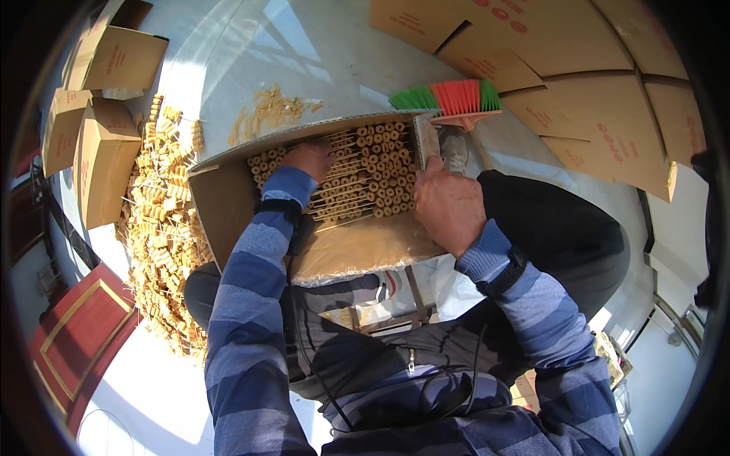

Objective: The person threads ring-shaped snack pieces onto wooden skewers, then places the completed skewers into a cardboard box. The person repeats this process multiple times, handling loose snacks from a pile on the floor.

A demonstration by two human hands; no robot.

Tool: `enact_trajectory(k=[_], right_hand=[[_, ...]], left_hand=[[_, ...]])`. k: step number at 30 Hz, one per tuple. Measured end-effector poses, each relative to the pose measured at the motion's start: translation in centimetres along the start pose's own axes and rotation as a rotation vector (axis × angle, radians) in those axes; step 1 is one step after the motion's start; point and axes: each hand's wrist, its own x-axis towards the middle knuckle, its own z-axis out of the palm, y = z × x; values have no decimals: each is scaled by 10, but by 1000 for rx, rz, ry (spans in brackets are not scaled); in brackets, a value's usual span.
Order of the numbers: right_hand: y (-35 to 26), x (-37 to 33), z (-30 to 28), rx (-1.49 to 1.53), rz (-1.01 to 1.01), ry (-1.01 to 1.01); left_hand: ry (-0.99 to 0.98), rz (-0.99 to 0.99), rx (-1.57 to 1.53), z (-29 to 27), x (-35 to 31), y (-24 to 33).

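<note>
An open cardboard box (220, 220) stands in front of me between my legs. Rows of tan ring-shaped food pieces on thin sticks (386, 171) fill its far part, with the sticks lying side by side in the middle. My left hand (310, 159) reaches into the box and rests on the skewers at the left; its fingers point down and are mostly hidden. At the box's right wall, my right hand (450, 207) is closed over the edge, one finger stretched up along the flap. Clear plastic film (357, 254) lines the near side of the box.
A long heap of loose skewers (163, 228) lies on the floor to the left. Beyond it stand several cardboard boxes (110, 156). A green and red broom (456, 99) lies past the box, with stacked flat cartons (578, 99) at the right. Crumbs (266, 110) are scattered ahead.
</note>
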Motion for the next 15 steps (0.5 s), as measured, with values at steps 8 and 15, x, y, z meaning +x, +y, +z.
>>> enact_trajectory(k=[8, 15], right_hand=[[1, 1, 2, 53, 12, -12], [-2, 3, 0, 55, 9, -28]], left_hand=[[-42, 177, -7, 8, 27, 63], [-73, 190, -10, 32, 51, 60]])
